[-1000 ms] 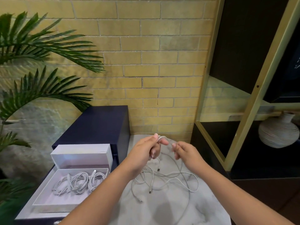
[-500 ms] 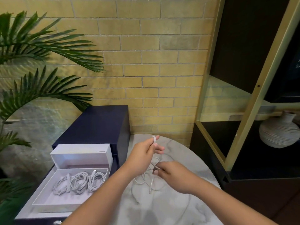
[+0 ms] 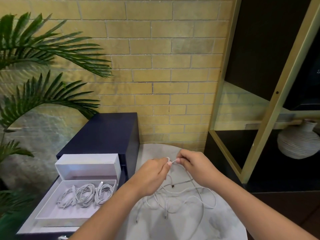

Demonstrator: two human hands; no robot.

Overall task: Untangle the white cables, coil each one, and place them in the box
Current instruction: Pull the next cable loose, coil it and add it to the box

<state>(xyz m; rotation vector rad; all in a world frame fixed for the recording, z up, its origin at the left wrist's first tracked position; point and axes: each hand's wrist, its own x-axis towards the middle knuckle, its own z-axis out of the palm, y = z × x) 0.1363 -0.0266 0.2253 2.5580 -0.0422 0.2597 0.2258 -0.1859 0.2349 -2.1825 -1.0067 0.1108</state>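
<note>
- A palm plant [image 3: 43,54] fills the left edge of the frame, its fronds reaching across a yellow brick wall [image 3: 164,66].
- At lower left an open white box [image 3: 50,213] sits on a pulled-out drawer. Three coiled cables [image 3: 85,194] lie side by side in its upper half.
- The box's lid [image 3: 88,164] stands just behind it, leaning against a dark blue cabinet [image 3: 103,134].
- Just left of centre, low in the frame, the left hand [image 3: 149,177] is raised above the table. Its fingers are curled in, and thumb and forefinger pinch a small loop of white cable at the top of the hand.
- Under and between the hands the loose white cables [image 3: 181,196] hang down and spread in tangled loops over the round marble table [image 3: 216,227]. Several plug ends point toward the bottom of the frame.
- Just right of centre the right hand [image 3: 195,168] faces the left one, fingertips almost touching it. Its fingers are bent, and thumb and forefinger nip the same white strand right beside the left hand's pinch.
- Along the right side stands a dark shelf unit [image 3: 270,104] with a gold frame.
- A ribbed pale vase [image 3: 297,142] sits on its lower shelf at far right.
</note>
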